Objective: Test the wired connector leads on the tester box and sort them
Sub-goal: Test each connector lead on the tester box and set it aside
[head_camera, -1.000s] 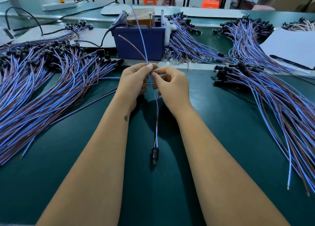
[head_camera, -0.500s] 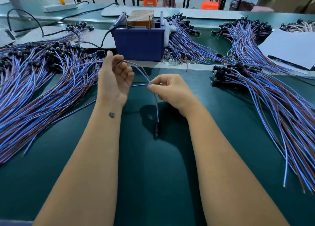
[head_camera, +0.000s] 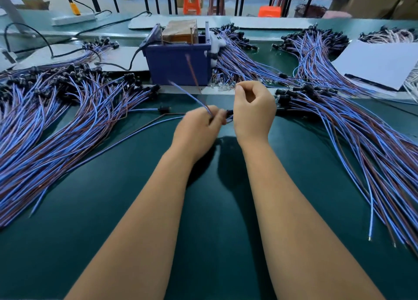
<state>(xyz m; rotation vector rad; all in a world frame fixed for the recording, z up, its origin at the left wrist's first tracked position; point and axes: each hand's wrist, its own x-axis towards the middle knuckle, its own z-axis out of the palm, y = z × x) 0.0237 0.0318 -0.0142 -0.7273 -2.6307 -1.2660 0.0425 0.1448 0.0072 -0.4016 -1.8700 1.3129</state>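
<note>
A dark green bench mat (head_camera: 203,231) carries a heap of blue-and-brown connector leads (head_camera: 56,127) at 9 o'clock, another heap (head_camera: 362,145) at 3, a blue tester box (head_camera: 178,64) at 12, white paper (head_camera: 380,66) at 2.

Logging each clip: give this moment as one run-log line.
left hand: grips lead | right hand: curled beside connector, hold unclear | tester box: untouched | piles: both sides

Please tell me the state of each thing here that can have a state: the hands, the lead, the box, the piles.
left hand: pinches the lead's wires
right hand: fingers curled; grip unclear
held lead: loose ends raised, blurred
tester box: open-topped, lead not touching it
left pile: lying flat
right pile: lying flat
</note>
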